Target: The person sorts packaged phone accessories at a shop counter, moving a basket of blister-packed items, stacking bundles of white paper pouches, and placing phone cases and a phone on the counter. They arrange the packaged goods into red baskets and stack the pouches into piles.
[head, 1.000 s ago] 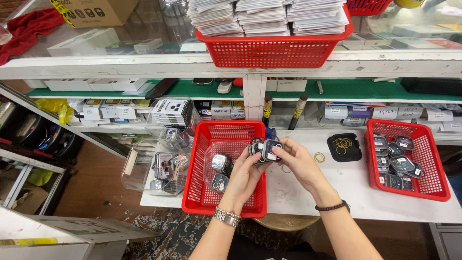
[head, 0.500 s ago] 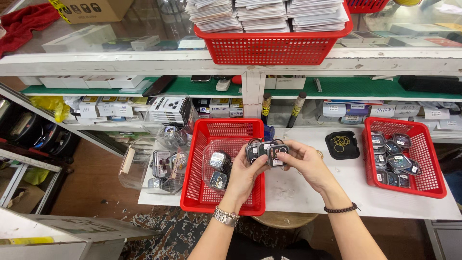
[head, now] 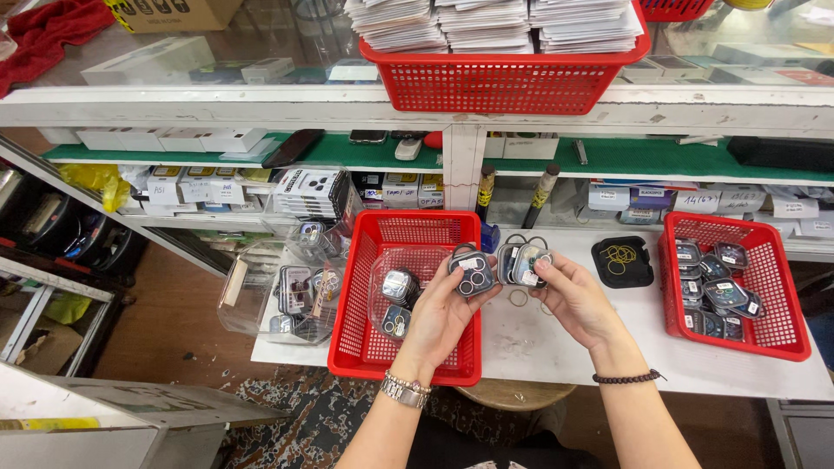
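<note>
My left hand (head: 440,314) holds a small clear case with camera lens rings (head: 472,272) above the right edge of a red basket (head: 356,347). Beside it my right hand (head: 575,298) grips a small stack of similar clear lens cases (head: 524,263) over the white table (head: 539,343). The two hands are a short gap apart. Inside the red basket lies a clear bag with more lens cases (head: 395,300). A metal watch is on my left wrist and a dark bead bracelet on my right.
A second red basket (head: 782,334) of lens cases sits at the right. A black tray with rubber bands (head: 622,260) lies behind my right hand. Clear plastic boxes (head: 278,291) stand left of the near basket. Shelves and a red basket of white envelopes (head: 499,61) rise behind.
Both hands have drawn apart: the left now holds one case separately, while the right keeps the rest of the stack.
</note>
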Demonstrator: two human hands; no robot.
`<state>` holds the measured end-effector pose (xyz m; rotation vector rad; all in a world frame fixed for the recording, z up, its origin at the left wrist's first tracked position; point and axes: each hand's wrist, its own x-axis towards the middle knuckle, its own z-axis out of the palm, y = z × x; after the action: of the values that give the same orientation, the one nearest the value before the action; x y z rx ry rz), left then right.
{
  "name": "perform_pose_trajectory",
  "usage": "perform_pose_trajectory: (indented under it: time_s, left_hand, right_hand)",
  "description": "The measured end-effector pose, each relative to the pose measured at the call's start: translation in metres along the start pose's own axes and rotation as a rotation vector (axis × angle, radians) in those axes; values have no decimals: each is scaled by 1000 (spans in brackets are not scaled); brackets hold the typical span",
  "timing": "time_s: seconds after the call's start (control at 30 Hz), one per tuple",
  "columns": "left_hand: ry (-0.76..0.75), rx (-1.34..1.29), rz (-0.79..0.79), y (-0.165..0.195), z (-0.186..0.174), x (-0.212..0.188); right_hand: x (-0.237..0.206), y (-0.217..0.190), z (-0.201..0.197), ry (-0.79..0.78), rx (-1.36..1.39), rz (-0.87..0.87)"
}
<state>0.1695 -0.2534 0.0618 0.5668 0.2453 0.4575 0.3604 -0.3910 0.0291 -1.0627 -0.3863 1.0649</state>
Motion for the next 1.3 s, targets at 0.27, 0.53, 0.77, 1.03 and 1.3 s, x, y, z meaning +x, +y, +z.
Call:
perform_pose_trajectory:
  time_s: [0.27, 0.53, 0.77, 1.03, 1.3]
  left_hand:
    - [-27, 28, 62, -3, -1, -1]
    - [27, -125, 36, -11, -8, 3]
    - [58, -11, 68, -21, -32, 11]
    - [138, -37, 37, -35, -47, 19]
    - [155, -17, 0, -42, -42, 19]
  right_hand:
    - [-6, -2, 18, -42, -160, -38]
    - [-4, 3, 35, -27, -341, -72]
    - [-5, -2, 28, -18, -173, -25]
    - [-12, 6, -13, 81, -326, -85]
    - [-3, 73, -106, 446, -571, 5]
